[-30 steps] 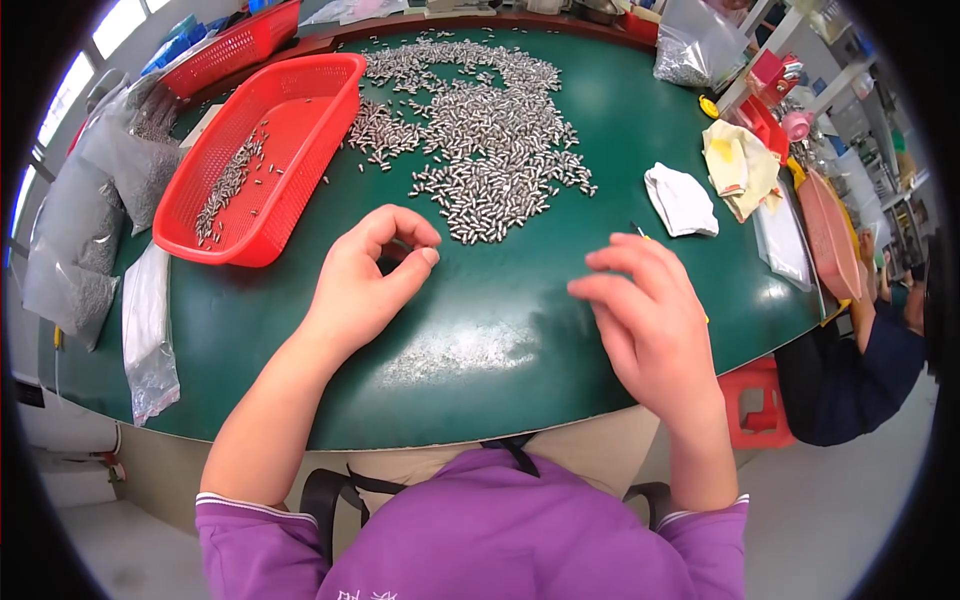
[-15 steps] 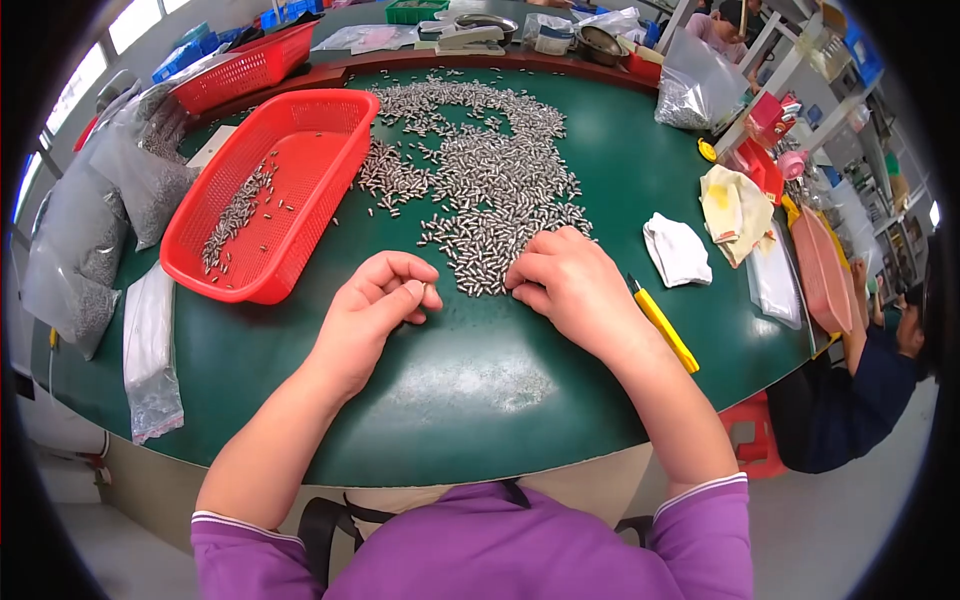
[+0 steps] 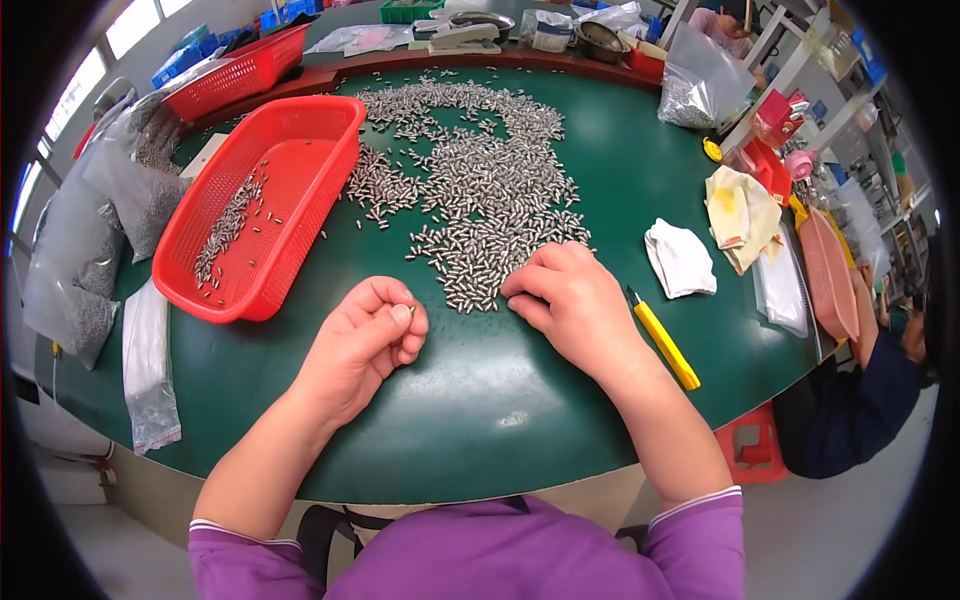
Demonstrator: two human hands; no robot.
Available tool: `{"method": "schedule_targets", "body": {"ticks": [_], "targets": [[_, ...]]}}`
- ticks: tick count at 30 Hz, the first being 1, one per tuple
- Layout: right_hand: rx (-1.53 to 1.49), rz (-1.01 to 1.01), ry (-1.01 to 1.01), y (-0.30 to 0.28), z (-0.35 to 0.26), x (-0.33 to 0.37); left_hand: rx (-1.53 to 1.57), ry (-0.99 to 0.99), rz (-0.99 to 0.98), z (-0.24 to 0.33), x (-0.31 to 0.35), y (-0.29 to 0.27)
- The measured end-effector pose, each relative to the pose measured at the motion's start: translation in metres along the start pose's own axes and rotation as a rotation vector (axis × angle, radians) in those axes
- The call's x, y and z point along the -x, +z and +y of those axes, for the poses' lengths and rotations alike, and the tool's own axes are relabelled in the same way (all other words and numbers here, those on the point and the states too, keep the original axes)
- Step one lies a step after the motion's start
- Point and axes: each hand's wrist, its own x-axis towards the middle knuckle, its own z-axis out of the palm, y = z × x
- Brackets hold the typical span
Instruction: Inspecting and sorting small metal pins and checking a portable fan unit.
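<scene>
A large heap of small silvery metal pins [image 3: 490,185] spreads over the green table [image 3: 440,400]. My left hand [image 3: 365,340] is curled in front of the heap, thumb pressed to the forefinger. A tiny metal pin [image 3: 412,311] shows at those fingertips. My right hand [image 3: 570,305] lies at the heap's near right edge, thumb and fingers drawn together against the outermost pins. What its fingertips grip, if anything, is hidden. To the left stands a red plastic basket [image 3: 288,245] with a thin scatter of similar pins inside.
A yellow utility knife [image 3: 665,343] lies right of my right hand, near a white cloth [image 3: 679,258] and a stained cloth [image 3: 742,215]. Filled plastic bags [image 3: 75,265] line the left edge beside a flat plastic packet [image 3: 150,370]. Another person [image 3: 850,400] sits at the far right.
My left hand has drawn slightly nearer to me and its fingers have curled tighter, bringing the small pin into sight. My right hand stays at the heap's edge. The whole view has shifted a little.
</scene>
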Motion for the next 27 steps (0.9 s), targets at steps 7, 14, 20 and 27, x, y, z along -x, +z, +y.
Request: {"method": "schedule_targets", "body": {"ticks": [7,14,20,27], "targets": [[0.016,-0.033,-0.022,-0.004,-0.008,0.0,0.052,-0.074,-0.036,-0.001,0.004,0.004],[0.048,0.0,-0.029,-0.001,-0.016,-0.001,0.06,-0.134,-0.063,-0.004,0.01,0.009],[-0.39,0.076,0.023,-0.003,-0.039,0.002,0.068,-0.16,-0.078,-0.006,0.011,0.007],[-0.547,0.024,-0.061,0.006,-0.043,0.002,0.153,-0.268,-0.106,-0.008,0.014,0.012]]}}
